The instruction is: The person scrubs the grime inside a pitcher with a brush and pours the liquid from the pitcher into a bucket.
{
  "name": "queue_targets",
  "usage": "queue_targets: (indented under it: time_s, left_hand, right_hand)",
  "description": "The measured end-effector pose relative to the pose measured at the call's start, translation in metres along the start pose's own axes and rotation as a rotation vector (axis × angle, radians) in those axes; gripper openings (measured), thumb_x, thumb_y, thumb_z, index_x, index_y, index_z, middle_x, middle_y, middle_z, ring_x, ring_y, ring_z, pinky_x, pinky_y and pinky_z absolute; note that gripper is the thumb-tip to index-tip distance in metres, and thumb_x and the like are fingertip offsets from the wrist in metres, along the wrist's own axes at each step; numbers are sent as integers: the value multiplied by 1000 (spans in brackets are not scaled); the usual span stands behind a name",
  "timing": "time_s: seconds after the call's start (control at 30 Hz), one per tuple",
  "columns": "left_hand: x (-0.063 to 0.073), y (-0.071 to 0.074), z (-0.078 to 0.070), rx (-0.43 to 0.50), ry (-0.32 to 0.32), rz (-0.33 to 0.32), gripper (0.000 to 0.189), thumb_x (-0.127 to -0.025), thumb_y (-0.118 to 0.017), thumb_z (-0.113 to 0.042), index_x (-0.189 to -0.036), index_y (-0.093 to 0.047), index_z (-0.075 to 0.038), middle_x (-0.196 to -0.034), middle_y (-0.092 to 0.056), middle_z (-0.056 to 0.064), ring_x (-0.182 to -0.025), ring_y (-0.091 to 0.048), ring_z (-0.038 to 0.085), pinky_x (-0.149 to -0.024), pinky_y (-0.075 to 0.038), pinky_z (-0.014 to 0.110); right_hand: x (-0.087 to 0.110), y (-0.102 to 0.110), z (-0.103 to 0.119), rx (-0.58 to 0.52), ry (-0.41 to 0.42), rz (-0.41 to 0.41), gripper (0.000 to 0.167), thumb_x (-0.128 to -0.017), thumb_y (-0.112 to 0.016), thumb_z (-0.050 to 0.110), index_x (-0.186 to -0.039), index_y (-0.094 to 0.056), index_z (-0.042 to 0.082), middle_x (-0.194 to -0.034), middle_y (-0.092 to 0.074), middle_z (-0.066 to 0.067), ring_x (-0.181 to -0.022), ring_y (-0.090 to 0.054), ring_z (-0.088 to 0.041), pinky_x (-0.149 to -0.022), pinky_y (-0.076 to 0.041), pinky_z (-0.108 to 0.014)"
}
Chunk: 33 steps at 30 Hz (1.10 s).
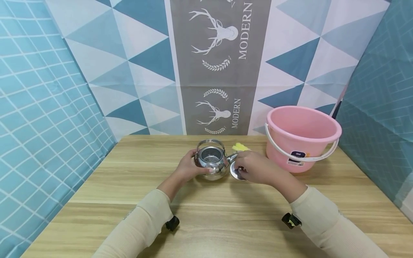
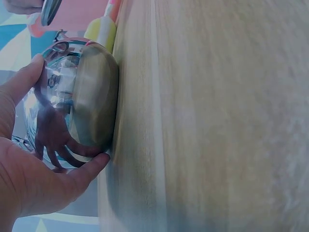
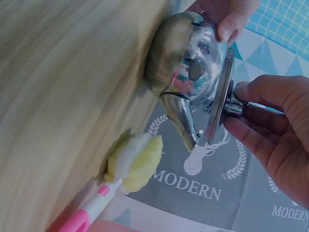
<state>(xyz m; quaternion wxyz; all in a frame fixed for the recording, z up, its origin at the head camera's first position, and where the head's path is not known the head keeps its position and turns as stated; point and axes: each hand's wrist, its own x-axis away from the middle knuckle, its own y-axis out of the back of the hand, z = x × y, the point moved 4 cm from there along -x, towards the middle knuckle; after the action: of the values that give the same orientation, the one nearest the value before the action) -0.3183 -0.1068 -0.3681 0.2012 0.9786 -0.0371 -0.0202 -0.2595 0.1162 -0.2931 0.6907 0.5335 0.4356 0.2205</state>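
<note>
A shiny steel teapot [image 1: 220, 172] stands upright on the wooden table, its hoop handle [image 1: 211, 141] raised. Its top is uncovered, and a perforated strainer [image 1: 211, 158] shows inside the mouth. My left hand [image 1: 189, 166] grips the pot's round body from the left, thumb across the front; in the left wrist view its fingers [image 2: 89, 171] spread over the shiny side. By its small knob [image 3: 236, 106], my right hand [image 1: 259, 167] pinches the round steel lid [image 3: 218, 108]. The lid is tilted, held off the pot near the spout [image 3: 179, 116].
Behind the right hand lies a cleaning brush with a yellow-and-white head [image 3: 137, 162] and a pink-and-white handle [image 3: 89, 212]. A pink bucket [image 1: 280, 157] with a white handle stands at the back right. Patterned cloth walls [image 1: 145, 64] border the table's back and sides.
</note>
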Motion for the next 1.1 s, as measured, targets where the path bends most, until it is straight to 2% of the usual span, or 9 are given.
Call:
queue_targets:
  time_s: [0.27,0.47,0.7,1.1]
  left_hand:
    - [0,0,0,3,7,2,105,-59,-95,-17,-147,-37,-6,-149,-40,15,-140,-31,35,-115,-21,52]
    - [0,0,0,-5,5,-3,105,-59,-95,-18,-147,-37,-5,-149,-41,15,-140,-30,36,-115,-19,54]
    - [0,-1,1,-11,10,-6,106,-59,-95,-18,-147,-37,-7,-149,-40,15,-140,-29,37,-115,-19,55]
    - [-1,-1,3,-17,11,-2,106,-59,-95,-20,-147,-37,-6,-148,-41,15,-140,-30,37,-114,-20,55]
  right_hand:
    - [13,-8,-5,7,-19,11,13,-74,-74,-2,-79,-71,9,-75,-59,3,-68,-53,-8,-61,-48,-23]
    - [21,-13,-10,-22,-31,44,15,-72,-73,-5,-79,-71,7,-76,-60,1,-69,-55,-10,-61,-49,-25]
    - [30,-20,-17,-56,-32,92,17,-70,-74,-5,-74,-70,11,-73,-59,5,-67,-53,-6,-59,-47,-23]
    - [43,-36,-24,-22,-80,187,22,-68,-71,-3,-67,-64,18,-69,-52,10,-64,-43,-3,-56,-40,-21]
